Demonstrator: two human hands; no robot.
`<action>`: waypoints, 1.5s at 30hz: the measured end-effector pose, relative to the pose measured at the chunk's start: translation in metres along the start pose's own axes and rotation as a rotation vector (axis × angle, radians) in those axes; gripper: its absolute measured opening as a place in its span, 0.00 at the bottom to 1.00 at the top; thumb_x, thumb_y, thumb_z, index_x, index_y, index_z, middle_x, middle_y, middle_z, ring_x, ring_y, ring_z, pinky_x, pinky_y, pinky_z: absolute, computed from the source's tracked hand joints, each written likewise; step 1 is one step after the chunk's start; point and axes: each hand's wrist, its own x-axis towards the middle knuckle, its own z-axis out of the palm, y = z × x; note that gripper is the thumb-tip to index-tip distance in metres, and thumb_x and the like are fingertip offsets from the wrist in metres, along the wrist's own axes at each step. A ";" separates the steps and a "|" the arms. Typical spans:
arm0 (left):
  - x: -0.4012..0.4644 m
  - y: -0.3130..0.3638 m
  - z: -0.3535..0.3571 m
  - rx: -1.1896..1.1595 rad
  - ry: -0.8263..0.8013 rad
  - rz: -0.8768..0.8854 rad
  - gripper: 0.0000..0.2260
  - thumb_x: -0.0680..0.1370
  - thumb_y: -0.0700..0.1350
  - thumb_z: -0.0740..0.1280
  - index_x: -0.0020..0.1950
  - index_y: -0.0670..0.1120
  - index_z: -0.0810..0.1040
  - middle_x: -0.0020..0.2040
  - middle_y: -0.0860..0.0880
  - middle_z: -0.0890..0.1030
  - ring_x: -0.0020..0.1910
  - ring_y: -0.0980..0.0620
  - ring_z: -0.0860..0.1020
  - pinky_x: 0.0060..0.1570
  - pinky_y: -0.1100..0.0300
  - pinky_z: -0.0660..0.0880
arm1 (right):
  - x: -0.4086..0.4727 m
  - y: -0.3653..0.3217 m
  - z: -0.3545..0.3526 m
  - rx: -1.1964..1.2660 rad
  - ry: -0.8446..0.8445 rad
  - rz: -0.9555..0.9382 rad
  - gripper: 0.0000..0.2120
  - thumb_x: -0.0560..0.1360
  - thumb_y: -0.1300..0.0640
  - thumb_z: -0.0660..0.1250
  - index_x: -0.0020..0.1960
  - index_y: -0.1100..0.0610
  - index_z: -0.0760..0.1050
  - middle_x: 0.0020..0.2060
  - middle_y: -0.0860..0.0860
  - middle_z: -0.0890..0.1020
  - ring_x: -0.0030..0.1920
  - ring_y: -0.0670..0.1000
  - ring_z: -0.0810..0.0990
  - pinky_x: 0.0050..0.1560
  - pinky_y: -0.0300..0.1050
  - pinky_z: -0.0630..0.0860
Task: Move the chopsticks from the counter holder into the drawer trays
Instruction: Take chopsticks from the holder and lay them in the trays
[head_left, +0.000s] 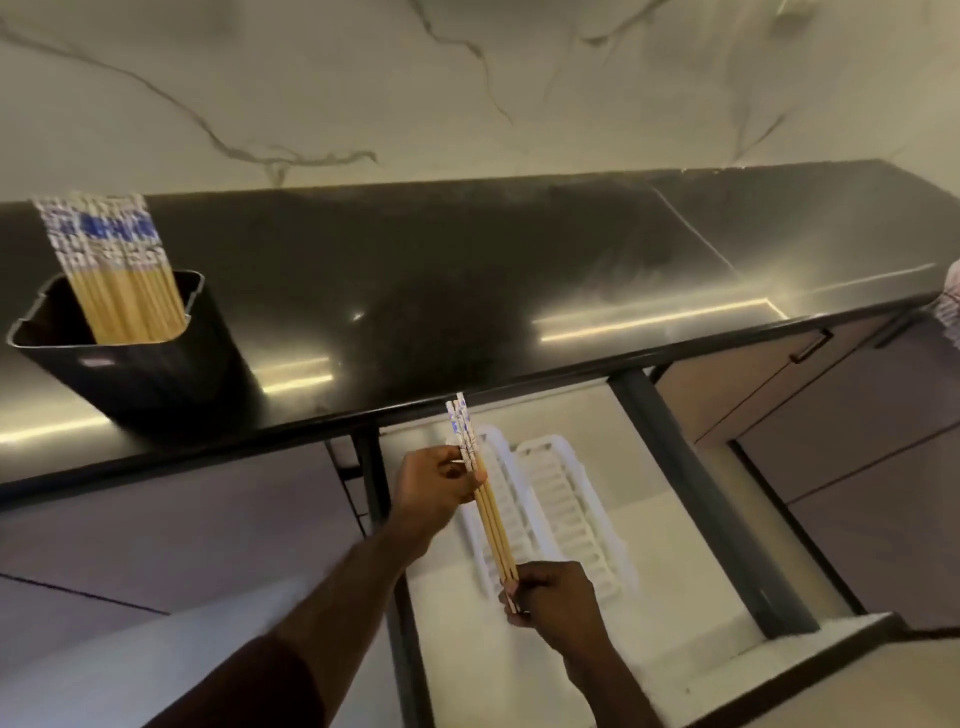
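Evidently both hands share one small bundle of chopsticks (483, 499): the left hand (436, 483) pinches near the patterned tops, the right hand (550, 592) grips the tips, keeping them parallel above the left tray (480, 525) in the open drawer (691, 499); the rest stand in the holder (135, 358) on the table (467, 291).

A glossy black bench (467, 291) runs below a white marble-veined wall (363, 93); brownish cabinet fronts (857, 415) (one with a dark handle) lie right.
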 end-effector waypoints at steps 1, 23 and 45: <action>0.008 -0.013 0.008 0.036 0.009 -0.021 0.11 0.72 0.35 0.73 0.54 0.39 0.82 0.46 0.44 0.86 0.44 0.50 0.85 0.45 0.57 0.82 | 0.010 0.004 -0.005 -0.061 0.015 0.002 0.13 0.70 0.70 0.66 0.33 0.59 0.85 0.30 0.57 0.84 0.31 0.53 0.80 0.38 0.51 0.83; 0.042 -0.119 0.048 1.627 -0.253 0.324 0.29 0.81 0.52 0.60 0.78 0.46 0.54 0.80 0.45 0.52 0.77 0.39 0.39 0.66 0.37 0.26 | 0.105 0.008 0.012 -0.675 -0.100 0.258 0.08 0.75 0.59 0.69 0.53 0.61 0.76 0.44 0.57 0.83 0.31 0.55 0.85 0.32 0.49 0.84; 0.024 -0.027 0.024 1.331 -0.202 0.346 0.22 0.82 0.49 0.58 0.76 0.51 0.60 0.78 0.47 0.60 0.78 0.43 0.49 0.71 0.45 0.35 | 0.056 -0.075 0.000 -0.659 -0.029 -0.151 0.18 0.77 0.58 0.64 0.66 0.52 0.74 0.60 0.53 0.80 0.50 0.57 0.84 0.51 0.53 0.82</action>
